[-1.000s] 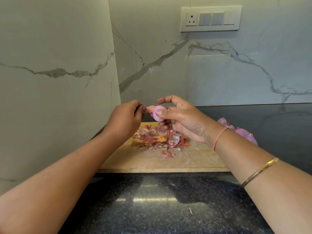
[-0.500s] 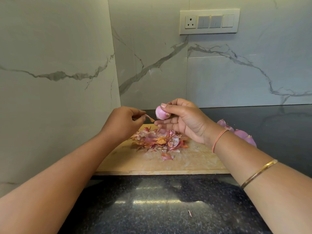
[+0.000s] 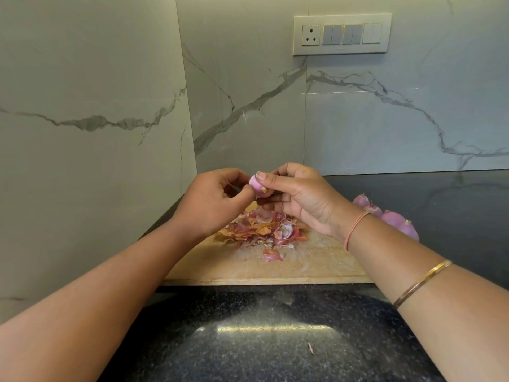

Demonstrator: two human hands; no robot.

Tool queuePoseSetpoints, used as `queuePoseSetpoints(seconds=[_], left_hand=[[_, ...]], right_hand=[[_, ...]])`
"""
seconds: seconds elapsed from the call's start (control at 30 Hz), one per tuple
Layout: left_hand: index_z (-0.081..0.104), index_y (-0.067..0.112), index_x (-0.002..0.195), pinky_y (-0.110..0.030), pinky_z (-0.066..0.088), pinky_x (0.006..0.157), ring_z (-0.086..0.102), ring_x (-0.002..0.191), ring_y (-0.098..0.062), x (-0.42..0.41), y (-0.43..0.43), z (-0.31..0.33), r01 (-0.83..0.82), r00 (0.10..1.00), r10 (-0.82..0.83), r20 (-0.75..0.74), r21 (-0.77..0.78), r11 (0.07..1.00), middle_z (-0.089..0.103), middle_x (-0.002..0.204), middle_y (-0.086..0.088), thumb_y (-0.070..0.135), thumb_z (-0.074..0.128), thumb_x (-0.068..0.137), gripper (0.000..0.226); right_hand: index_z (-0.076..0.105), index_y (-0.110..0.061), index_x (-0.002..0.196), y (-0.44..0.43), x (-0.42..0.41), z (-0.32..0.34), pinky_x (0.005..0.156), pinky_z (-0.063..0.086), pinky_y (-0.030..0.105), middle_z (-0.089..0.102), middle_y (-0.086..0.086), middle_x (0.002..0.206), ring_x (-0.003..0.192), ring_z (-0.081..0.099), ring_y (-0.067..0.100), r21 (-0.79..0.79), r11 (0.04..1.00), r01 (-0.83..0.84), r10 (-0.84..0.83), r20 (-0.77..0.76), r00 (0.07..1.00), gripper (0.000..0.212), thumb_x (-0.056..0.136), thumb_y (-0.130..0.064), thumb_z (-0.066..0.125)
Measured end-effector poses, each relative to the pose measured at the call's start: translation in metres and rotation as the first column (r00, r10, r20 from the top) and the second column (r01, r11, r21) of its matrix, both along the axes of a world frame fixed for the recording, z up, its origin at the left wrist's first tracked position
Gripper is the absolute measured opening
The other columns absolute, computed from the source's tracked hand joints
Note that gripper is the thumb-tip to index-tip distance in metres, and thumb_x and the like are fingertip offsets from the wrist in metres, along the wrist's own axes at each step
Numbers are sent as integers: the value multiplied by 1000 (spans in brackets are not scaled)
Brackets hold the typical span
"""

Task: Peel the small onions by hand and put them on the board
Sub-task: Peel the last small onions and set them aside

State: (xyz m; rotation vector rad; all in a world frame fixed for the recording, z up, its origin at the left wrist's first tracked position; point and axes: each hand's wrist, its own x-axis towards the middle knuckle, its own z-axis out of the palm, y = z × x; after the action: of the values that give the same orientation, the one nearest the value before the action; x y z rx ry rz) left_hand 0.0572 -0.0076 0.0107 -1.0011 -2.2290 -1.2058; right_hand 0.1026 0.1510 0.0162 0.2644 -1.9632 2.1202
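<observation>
Your right hand (image 3: 300, 199) has its grip pinched on a small pink onion (image 3: 254, 184), thumb on top and fingers below. Your left hand (image 3: 212, 201) pinches the same onion from the other side with curled fingers. The onion is up in the air over a pile of peels (image 3: 261, 228) on the board (image 3: 303, 267), and more onions (image 3: 394, 217) lie on the dark table (image 3: 275, 340) just right of it.

Black speckled counter (image 3: 192, 354) — wooden board (image 3: 316, 268), small onions (image 3: 396, 219) just right of it, stray peel scrap (image 3: 310, 348)

Left hand (image 3: 212, 199) back at onion (image 3: 254, 185)
</observation>
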Motion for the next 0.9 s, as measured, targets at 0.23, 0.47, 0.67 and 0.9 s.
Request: queuePoseSetpoints(seconds=[0.23, 0.47, 0.67, 0.9], left_hand=[[69, 23, 86, -34, 55, 65, 61, 68, -6, -2, 0, 0, -38, 999, 37, -40, -25, 999, 67, 74, 11, 33, 59, 86, 15], [67, 20, 88, -37, 56, 66, 61, 73, -9, -2, 0, 0, -69, 993, 62, -100, -76, 995, 64, 78, 10, 29, 59, 84, 13], [67, 18, 79, -26, 43, 51, 51, 56, -7, -11, -5, 0, -116, 986, 111, -128, -37, 993, 63, 70, 7, 10, 57, 86, 14], [60, 19, 83, -39, 47, 62, 56, 71, -13, -10, -4, -4, -3, 984, -8, -179, -61, 998, 59, 74, 7, 41, 43, 95, 31]], right_hand=[[55, -4, 88, -2, 2, 0, 68, 59, 30, 66, 15, 85, 73, 68, 17, 27, 1000, -7, 7, -1, 1000, 19, 79, -4, 71], [57, -3, 86, -1, 2, 1, 69, 60, 31, 68, 16, 83, 71, 69, 19, 53, 998, -28, 27, 23, 999, 18, 77, 0, 72], [56, -2, 89, -2, 7, 4, 68, 58, 32, 66, 23, 86, 65, 64, 23, 56, 997, -61, 59, 40, 997, 15, 80, 2, 68], [55, 1, 95, -1, 5, 3, 70, 59, 31, 67, 18, 87, 75, 70, 23, -37, 997, -64, 65, 19, 998, 14, 86, -6, 63]])
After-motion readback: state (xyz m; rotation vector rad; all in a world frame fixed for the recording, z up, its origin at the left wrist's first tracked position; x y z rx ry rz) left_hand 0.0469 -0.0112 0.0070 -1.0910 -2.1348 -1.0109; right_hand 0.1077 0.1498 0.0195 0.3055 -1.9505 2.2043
